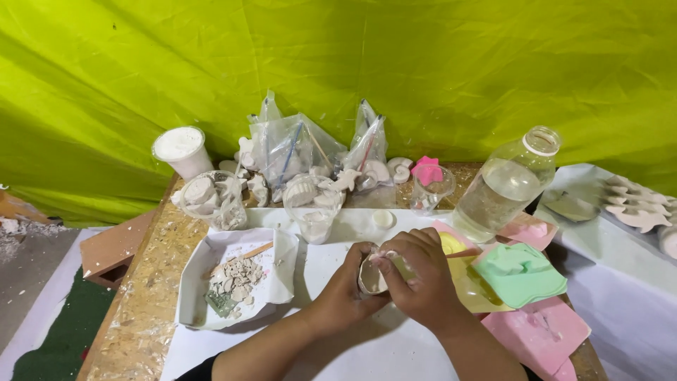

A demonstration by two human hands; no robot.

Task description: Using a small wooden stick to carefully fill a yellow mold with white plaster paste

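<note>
Hands: left [350,276], right [416,271] both closed around small chalky plaster cast [371,277].

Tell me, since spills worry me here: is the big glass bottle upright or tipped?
Tipped: the glass bottle leans with its open mouth up and right, clear liquid inside.

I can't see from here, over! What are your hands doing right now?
Left hand and right hand both in a grip on a small pale plaster-filled mould. Green flexible mould lies just right. White tray of broken plaster bits sits left.
</note>
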